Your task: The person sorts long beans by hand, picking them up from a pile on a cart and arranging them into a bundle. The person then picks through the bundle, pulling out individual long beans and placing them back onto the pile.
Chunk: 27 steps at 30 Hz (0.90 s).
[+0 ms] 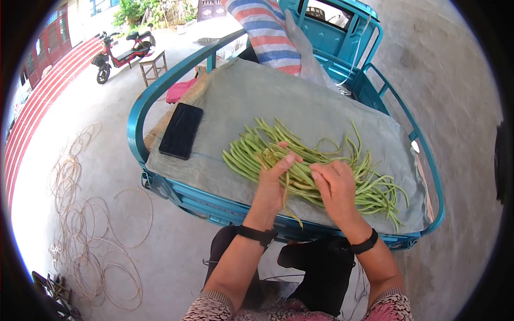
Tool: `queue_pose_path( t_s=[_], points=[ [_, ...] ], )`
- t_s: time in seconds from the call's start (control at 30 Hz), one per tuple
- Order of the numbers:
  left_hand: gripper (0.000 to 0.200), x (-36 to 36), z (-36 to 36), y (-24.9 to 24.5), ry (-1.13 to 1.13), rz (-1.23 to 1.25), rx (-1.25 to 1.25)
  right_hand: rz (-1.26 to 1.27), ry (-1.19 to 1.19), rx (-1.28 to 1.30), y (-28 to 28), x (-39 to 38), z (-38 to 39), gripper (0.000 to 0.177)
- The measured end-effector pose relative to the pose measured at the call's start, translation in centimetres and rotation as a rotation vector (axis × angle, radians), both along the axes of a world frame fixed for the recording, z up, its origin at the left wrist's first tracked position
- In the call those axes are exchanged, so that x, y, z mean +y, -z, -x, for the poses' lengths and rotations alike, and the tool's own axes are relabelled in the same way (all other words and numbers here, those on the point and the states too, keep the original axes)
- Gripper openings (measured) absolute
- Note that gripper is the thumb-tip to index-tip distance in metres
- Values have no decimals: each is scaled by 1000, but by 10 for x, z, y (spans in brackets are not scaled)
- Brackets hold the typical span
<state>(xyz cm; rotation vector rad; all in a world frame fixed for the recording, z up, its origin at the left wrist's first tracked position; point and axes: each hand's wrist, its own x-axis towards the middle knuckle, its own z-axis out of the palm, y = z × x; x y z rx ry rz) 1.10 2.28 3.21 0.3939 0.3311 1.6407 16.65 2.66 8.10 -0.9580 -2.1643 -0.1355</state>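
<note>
Blue cart bed point(203, 202), covered by a grey sheet point(257, 99).
On the sheet: a heap of green long beans point(249, 152) at centre-right, a flat black slab point(181, 131) well apart near the left edge, and a striped sack point(267, 35) at the far end.

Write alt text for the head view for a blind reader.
A person's left hand grips a bunch of long green beans and the right hand presses on them, on a grey cloth spread over a blue cart. A flat black object lies on the cloth; wire-like coils litter the ground, a red scooter stands beyond.
</note>
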Motion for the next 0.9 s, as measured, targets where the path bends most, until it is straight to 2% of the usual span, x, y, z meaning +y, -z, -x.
queue_pose_path(
  t_s=[0.13,0.23,0.33,0.43,0.5,0.6,0.7,0.8,0.9],
  points=[
    [26,3,-2,5,-14,-11,11,-117,46,-137,-15,4,-24,11],
    [26,3,-3,2,-46,11,-1,97,248,-275,-18,25,-50,14],
    [25,2,-3,1,-59,-18,13,312,214,40,-14,56,-61,18],
    [24,0,-5,-1,-66,-56,30,262,161,-44,-22,80,-44,20],
    [23,-1,-6,0,-58,-88,87,295,57,30,-8,109,-33,25],
    [21,-1,-8,-1,-81,-143,174,581,54,-127,-2,122,-8,35],
    [19,0,-8,-1,-102,-165,206,591,102,-491,-2,119,9,45],
    [16,-5,-12,-5,-151,-103,177,446,107,-508,13,118,8,48],
    [15,-7,-18,-10,-202,-5,116,468,140,-509,16,120,7,42]
  ],
)
